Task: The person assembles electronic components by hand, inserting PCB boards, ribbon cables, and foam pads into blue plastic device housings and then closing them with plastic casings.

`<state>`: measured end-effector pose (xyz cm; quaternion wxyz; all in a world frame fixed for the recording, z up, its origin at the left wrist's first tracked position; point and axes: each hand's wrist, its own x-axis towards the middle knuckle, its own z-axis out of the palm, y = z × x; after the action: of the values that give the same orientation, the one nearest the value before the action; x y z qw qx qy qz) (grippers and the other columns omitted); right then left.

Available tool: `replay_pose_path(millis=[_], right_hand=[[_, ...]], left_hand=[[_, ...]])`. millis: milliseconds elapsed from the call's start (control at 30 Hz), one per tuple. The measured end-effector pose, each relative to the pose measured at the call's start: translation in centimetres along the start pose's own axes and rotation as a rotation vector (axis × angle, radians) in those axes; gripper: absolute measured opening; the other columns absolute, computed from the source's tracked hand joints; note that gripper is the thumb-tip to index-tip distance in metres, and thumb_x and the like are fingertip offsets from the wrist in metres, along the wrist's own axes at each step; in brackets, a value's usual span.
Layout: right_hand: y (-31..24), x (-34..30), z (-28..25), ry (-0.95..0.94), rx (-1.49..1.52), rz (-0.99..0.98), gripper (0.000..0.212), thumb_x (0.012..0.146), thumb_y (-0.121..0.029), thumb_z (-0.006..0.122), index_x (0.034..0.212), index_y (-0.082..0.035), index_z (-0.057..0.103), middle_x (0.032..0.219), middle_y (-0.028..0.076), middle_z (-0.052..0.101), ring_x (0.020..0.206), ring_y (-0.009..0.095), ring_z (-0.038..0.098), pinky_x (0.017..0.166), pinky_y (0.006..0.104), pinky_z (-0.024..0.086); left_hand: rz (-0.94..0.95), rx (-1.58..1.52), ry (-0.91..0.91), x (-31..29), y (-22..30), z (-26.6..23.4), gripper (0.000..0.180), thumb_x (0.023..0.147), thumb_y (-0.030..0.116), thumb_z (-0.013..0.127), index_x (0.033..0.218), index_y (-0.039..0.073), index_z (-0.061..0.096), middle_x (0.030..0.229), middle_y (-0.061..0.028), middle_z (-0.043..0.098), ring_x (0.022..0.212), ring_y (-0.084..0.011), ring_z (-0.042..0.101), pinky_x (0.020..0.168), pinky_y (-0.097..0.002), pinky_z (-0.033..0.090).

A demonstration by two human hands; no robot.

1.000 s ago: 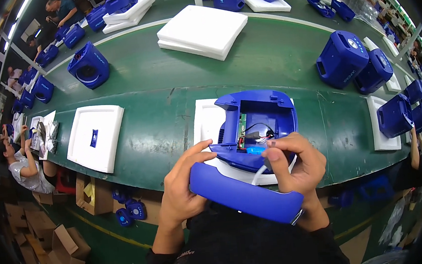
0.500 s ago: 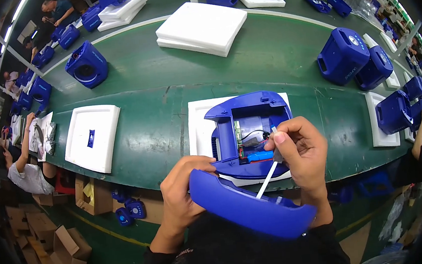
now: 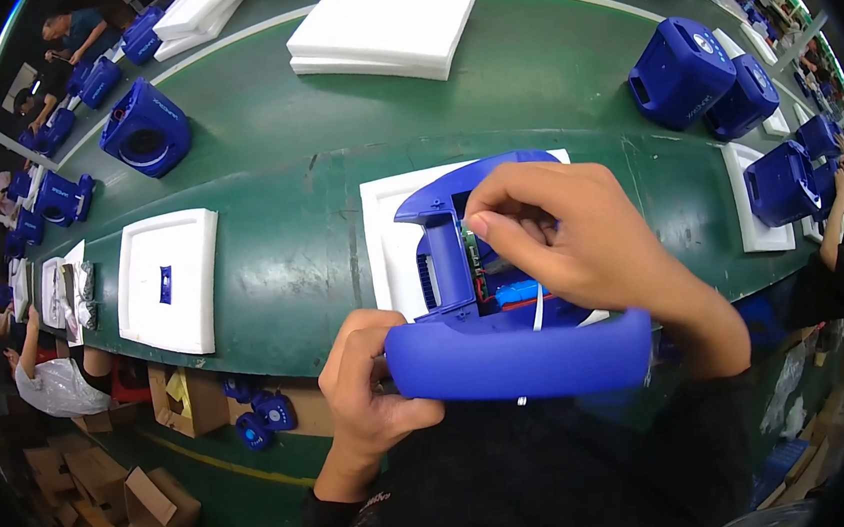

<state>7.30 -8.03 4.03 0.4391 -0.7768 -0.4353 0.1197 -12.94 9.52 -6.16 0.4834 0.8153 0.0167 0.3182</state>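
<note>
My left hand (image 3: 368, 389) grips the left end of a curved blue plastic cover (image 3: 521, 357), held level in front of me. From that cover a white ribbon cable (image 3: 539, 308) runs up under my right hand (image 3: 580, 230). My right thumb and forefinger are pinched on its end, which they hide, just beside a green circuit board (image 3: 475, 259). The board sits inside an open blue housing (image 3: 451, 269) lying on a white foam pad (image 3: 383, 257). A blue cylindrical part (image 3: 517, 293) with red wire shows in the housing's lower part.
Left on the green bench lies a foam pad (image 3: 193, 284) with a small blue part (image 3: 166, 284). Stacked foam pads (image 3: 381, 26) stand at the back. Blue units (image 3: 682, 75) stand at right, another (image 3: 146, 127) at back left. Other people work at both sides. Cardboard boxes (image 3: 153, 513) lie below.
My right hand has moved up and left over the housing, to the circuit board, with the ribbon cable. The blue cover has turned from slanted to level and risen closer to the housing.
</note>
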Motion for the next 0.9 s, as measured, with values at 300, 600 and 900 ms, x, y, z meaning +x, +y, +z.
replay_pose_path(millis=[300,600,900], right_hand=[[2.2,2.8,0.8,-0.396,-0.076,0.494,0.025,0.092,-0.015,0.067,0.096,0.006,0.08,0.074,0.021,0.075,0.069,0.032,0.077,0.07,0.0419,0.061],[3.6,4.0,1.4,-0.505,-0.067,0.614,0.025,0.098,-0.015,0.066,0.101,0.008,0.076,0.083,0.011,0.079,0.076,0.017,0.075,0.074,0.0333,0.059],[3.7,3.5,1.6,-0.457,-0.07,0.53,0.021,0.096,-0.014,0.073,0.098,0.007,0.075,0.08,0.009,0.076,0.075,0.014,0.071,0.071,0.0328,0.057]], left_hand=[[0.133,-0.102,-0.092,0.8,-1.7,0.4,0.048,0.066,0.012,0.091,0.107,-0.006,0.075,0.13,-0.0245,0.071,0.073,-0.0158,0.07,0.068,-0.0289,0.058],[0.07,-0.074,-0.101,0.8,-2.3,1.4,0.049,0.07,0.014,0.094,0.112,-0.005,0.078,0.129,-0.0234,0.073,0.079,-0.0184,0.074,0.074,-0.0301,0.062],[0.058,-0.047,-0.135,1.3,-2.2,1.5,0.055,0.066,0.01,0.096,0.117,-0.002,0.079,0.129,-0.0219,0.074,0.097,-0.028,0.079,0.082,-0.0349,0.066]])
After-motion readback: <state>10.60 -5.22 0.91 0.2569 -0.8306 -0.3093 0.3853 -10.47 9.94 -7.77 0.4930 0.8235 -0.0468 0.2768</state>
